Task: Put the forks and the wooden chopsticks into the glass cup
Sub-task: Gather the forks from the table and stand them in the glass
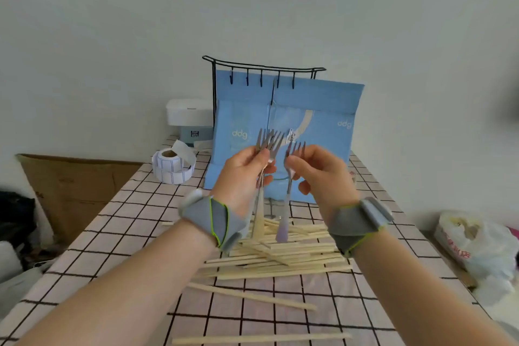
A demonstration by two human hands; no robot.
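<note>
The blue bag [283, 132] carries "ddg" in pale letters twice: once low on its left panel, once high on its right panel. Right of the bag, a white plastic bag [474, 244] bears red print too blurred to read. A small dark label on the white box [189, 112] left of the bag is illegible.

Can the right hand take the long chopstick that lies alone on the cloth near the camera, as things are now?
Probably not at once. The right hand is raised and its fingers already pinch a fork. Nothing covers the lone chopstick, so the way is free once the fork is put down.
</note>
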